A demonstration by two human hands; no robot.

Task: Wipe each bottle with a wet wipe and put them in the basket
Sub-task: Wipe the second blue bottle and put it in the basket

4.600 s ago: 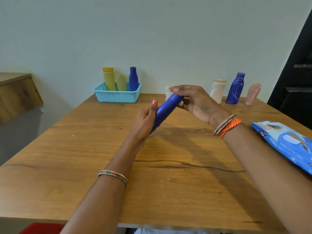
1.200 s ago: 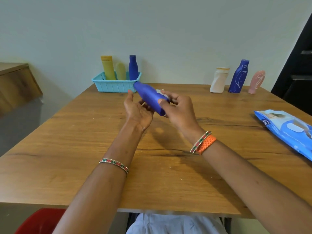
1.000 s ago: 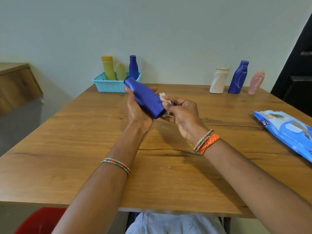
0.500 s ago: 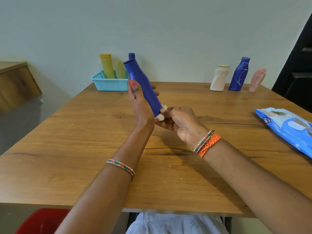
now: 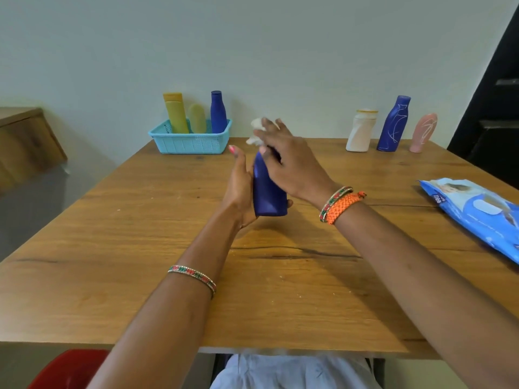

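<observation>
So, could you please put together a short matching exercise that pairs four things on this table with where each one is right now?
Things:
1. yellow bottle
2. pink bottle
3. wet wipe
4. wipes pack

Places:
A. lying flat at the table's right edge
B. standing in the basket
C. in the right hand, at the top of the held blue bottle
D. standing at the far right of the back row

Pairs: 1-B, 2-D, 3-C, 4-A
</observation>
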